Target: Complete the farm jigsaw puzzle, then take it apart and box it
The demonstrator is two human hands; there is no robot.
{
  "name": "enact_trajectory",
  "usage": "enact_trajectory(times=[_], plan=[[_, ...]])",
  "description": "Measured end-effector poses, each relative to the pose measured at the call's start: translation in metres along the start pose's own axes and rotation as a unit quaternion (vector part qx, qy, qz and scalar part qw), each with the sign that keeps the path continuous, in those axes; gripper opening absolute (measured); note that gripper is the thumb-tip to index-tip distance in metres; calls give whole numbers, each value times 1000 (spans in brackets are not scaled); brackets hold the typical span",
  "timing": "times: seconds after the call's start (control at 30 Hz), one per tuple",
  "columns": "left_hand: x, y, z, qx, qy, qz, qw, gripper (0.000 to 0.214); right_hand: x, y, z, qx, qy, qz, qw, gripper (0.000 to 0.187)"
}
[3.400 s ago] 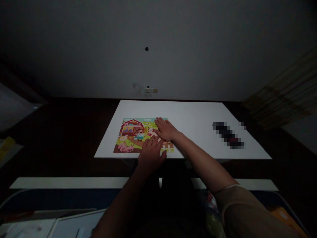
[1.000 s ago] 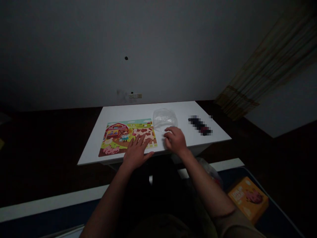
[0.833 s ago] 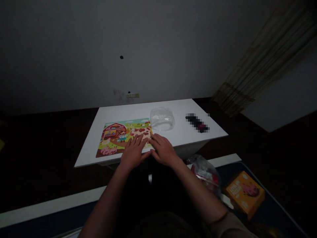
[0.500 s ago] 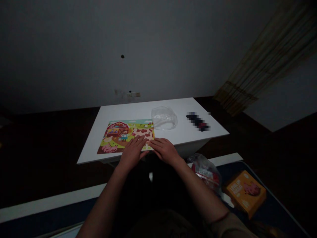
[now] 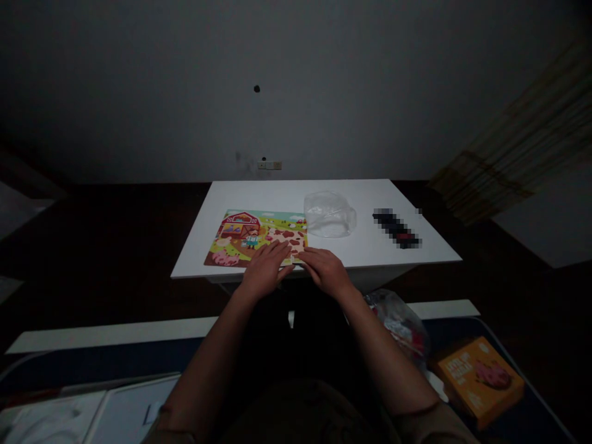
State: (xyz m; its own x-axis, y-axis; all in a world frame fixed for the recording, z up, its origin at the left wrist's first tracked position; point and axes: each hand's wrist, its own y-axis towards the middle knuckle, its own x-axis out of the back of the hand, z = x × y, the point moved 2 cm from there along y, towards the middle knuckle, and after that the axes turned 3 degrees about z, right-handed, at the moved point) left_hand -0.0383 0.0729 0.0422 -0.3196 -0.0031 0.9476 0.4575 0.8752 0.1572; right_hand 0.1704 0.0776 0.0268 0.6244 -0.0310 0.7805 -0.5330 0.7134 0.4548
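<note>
A farm-scene jigsaw puzzle [image 5: 238, 243], with a red barn, a figure, pink pigs and a spotted cow, lies flat at the front left of the white table [image 5: 272, 194]. My left hand [image 5: 266, 266] rests on its lower right part, fingers stretched out over the cow and thumb at the table edge. Beside it, my right hand [image 5: 326, 268] lies with extended fingers touching the puzzle's lower right corner. The fingertips of both hands come close together there and partly cover the corner. A clear plastic bag [image 5: 330, 216] lies just right of the puzzle.
A pixelated dark object [image 5: 395, 229] sits on the table's right side. Nearer to me, a plastic bag with red contents [image 5: 402, 327] and an orange puzzle box [image 5: 481, 379] rest on the dark blue seat. An opened white box [image 5: 92, 410] is at lower left.
My view has shifted, so the table appears farther right and the white box at lower left shows more. Both hands stay on the puzzle's lower right part, with little change in pose.
</note>
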Motion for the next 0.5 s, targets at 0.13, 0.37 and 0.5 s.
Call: enact_trajectory(times=[0.13,0.37,0.5], plan=[[-1,3,2,8,-6,3,1000,53,2,8,-1,-38,43,-3,998,31],[2,3,0,16,-7,-10,1000,56,5,16,1,-132,111,-99,980,29],[1,3,-1,19,-1,-13,1000,53,4,19,3,-144,121,-113,976,28]])
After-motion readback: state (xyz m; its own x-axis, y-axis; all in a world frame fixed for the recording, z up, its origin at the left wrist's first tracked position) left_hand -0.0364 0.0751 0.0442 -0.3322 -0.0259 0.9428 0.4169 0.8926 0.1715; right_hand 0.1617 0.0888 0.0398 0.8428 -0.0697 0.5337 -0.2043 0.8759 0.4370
